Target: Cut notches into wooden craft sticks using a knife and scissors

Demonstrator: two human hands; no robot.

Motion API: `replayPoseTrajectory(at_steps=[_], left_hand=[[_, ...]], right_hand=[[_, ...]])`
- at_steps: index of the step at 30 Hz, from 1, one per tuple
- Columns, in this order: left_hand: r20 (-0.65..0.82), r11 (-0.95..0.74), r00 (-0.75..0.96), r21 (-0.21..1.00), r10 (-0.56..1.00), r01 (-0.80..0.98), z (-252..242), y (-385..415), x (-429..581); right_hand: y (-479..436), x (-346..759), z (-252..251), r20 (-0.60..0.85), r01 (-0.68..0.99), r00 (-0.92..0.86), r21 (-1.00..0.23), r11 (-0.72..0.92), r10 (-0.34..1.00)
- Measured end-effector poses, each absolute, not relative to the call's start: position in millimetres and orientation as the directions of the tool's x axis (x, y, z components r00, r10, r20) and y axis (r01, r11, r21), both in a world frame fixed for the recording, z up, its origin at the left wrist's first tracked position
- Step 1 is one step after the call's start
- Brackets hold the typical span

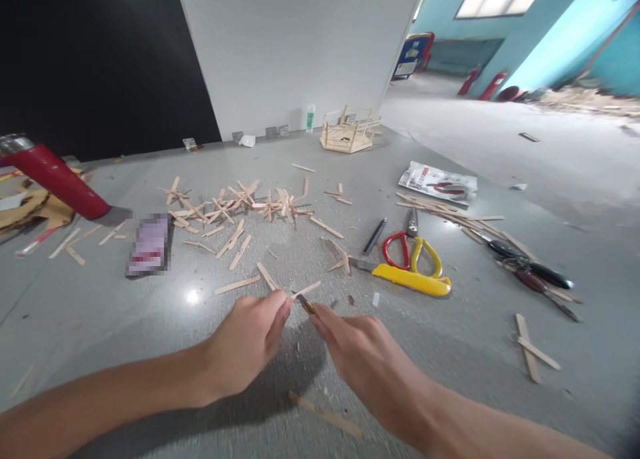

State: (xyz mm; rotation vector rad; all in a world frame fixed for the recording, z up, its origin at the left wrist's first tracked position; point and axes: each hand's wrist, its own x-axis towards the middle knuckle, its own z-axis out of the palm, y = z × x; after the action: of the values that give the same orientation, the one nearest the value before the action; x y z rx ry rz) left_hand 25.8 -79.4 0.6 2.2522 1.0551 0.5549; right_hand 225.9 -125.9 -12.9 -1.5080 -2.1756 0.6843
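My left hand is closed, pinching a thin wooden craft stick whose free end points up and to the right. In my right hand is a small knife, its blade meeting the stick close to my left fingertips; the handle is mostly hidden by my fingers. Just beyond the hands lie cut stick pieces. A yellow utility knife rests to the right, beside pliers with one red and one yellow handle and a dark pen-like tool.
Several cut sticks are scattered mid-table. A red bottle and a pixelated packet-like object stand or lie left. At the back are a small stick-built frame and a glue tube. Dark-handled tools and a white packet lie right.
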Motion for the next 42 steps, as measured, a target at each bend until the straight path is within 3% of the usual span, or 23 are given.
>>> replayPoseTrajectory(at_steps=[2, 4, 7, 9, 12, 15, 20, 30, 33, 36, 39, 42], left_hand=[[0.097, -0.514, 0.609, 0.648, 0.787, 0.561, -0.6, -77.6, 24.8], [0.100, -0.517, 0.605, 0.638, 0.790, 0.571, -0.6, -75.1, 23.7], [0.174, -0.521, 0.546, 0.623, 0.819, 0.583, 6.4, -70.6, 21.8], [0.207, -0.497, 0.502, 0.665, 0.840, 0.557, 16.5, -68.7, 20.6], [0.137, -0.371, 0.477, 0.818, 0.868, 0.439, 35.0, -70.6, 20.1], [0.094, -0.284, 0.478, 0.896, 0.873, 0.343, 49.7, -77.0, 20.0], [0.096, -0.270, 0.486, 0.915, 0.869, 0.301, 58.7, -84.9, 18.5], [0.000, -0.167, 0.541, 0.952, 0.841, 0.259, 60.7, -86.8, 18.3], [0.017, -0.212, 0.558, 0.935, 0.829, 0.285, 59.6, -87.7, 18.8], [0.112, -0.379, 0.584, 0.853, 0.804, 0.358, 56.0, -87.5, 18.6], [0.211, -0.534, 0.614, 0.742, 0.760, 0.406, 52.1, -86.2, 18.5], [0.211, -0.534, 0.631, 0.756, 0.747, 0.379, 50.3, -85.4, 18.7]], right_hand=[[-124.6, 228.2, -11.3, 0.067, 0.743, -0.339, -0.592, 0.311, 0.938], [-121.3, 233.6, -2.0, 0.017, 0.684, -0.302, -0.693, 0.229, 0.953], [-116.5, 245.4, 18.1, -0.318, 0.477, -0.342, -0.869, -0.128, 0.884], [-115.2, 252.1, 27.3, -0.383, 0.370, -0.376, -0.897, -0.242, 0.844], [-116.1, 255.3, 28.8, -0.235, 0.296, -0.274, -0.943, -0.151, 0.932], [-118.3, 252.4, 22.1, -0.088, 0.280, -0.185, -0.960, -0.033, 0.979], [-121.1, 248.5, 16.8, 0.074, 0.341, -0.163, -0.931, 0.127, 0.984], [-124.7, 249.1, 8.6, 0.181, 0.323, -0.031, -0.929, 0.181, 0.983], [-126.6, 249.1, 3.3, 0.216, 0.266, 0.057, -0.944, 0.194, 0.975], [-127.4, 245.4, 3.8, 0.222, 0.165, 0.116, -0.965, 0.202, 0.968], [-128.9, 238.8, 7.9, 0.142, -0.028, 0.052, -0.989, 0.144, 0.988], [-131.8, 234.5, 9.5, 0.136, -0.111, -0.057, -0.985, 0.129, 0.989]])
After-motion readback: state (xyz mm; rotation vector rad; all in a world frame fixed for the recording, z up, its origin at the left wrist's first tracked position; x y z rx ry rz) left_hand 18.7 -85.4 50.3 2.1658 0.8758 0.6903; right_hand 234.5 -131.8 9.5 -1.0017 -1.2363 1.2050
